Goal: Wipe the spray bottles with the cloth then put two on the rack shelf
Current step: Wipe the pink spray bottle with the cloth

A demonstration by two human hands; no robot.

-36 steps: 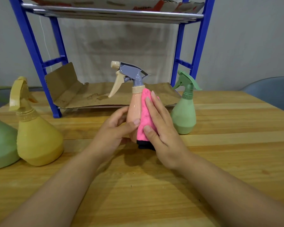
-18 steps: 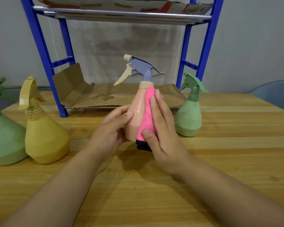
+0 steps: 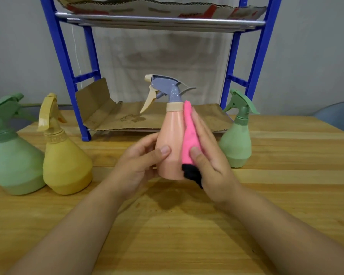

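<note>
A peach spray bottle (image 3: 172, 147) w/ a grey-blue trigger head is held upright, just above the wooden surface (image 3: 187, 235), approx. centre of view. Its left side is gripped by the left hand (image 3: 141, 161), thumb across the front. A pink cloth (image 3: 188, 135) w/ a black edge is pressed flat against the bottle's right side by the right hand (image 3: 209, 155), fingers straight and together. A small green bottle (image 3: 235, 143) is seen right; a yellow bottle (image 3: 65, 155) and large green bottle (image 3: 14, 155) left, apparently touching. Behind, the blue rack (image 3: 68, 62) has cardboard (image 3: 127, 118) laid on its bottom shelf.
</note>
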